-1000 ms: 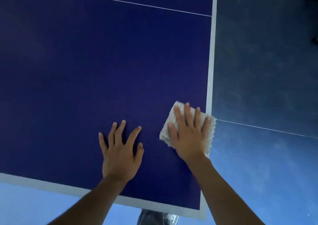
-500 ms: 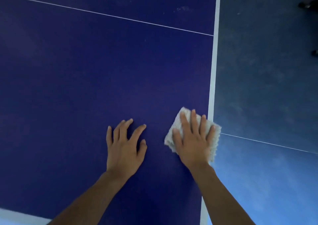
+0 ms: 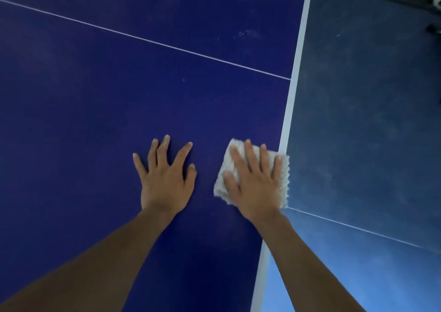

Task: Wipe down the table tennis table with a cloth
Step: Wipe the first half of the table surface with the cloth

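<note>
The dark blue table tennis table (image 3: 100,111) fills the left and middle of the head view, with a thin white centre line and a white band along its right edge. A folded whitish cloth (image 3: 284,175) lies at that right edge, slightly overhanging it. My right hand (image 3: 255,180) presses flat on the cloth with straight fingers. My left hand (image 3: 164,178) rests flat on the bare table surface, fingers spread, a little to the left of the cloth.
Pale dusty smudges (image 3: 248,33) mark the table beyond the centre line. Past the right edge lies a blue floor (image 3: 370,121) with a thin white line. Dark objects (image 3: 433,29) stand at the far right corner.
Both hands and the cloth have slid forward along the table's right edge. The near end of the table has dropped out of view and more of the far surface shows.
</note>
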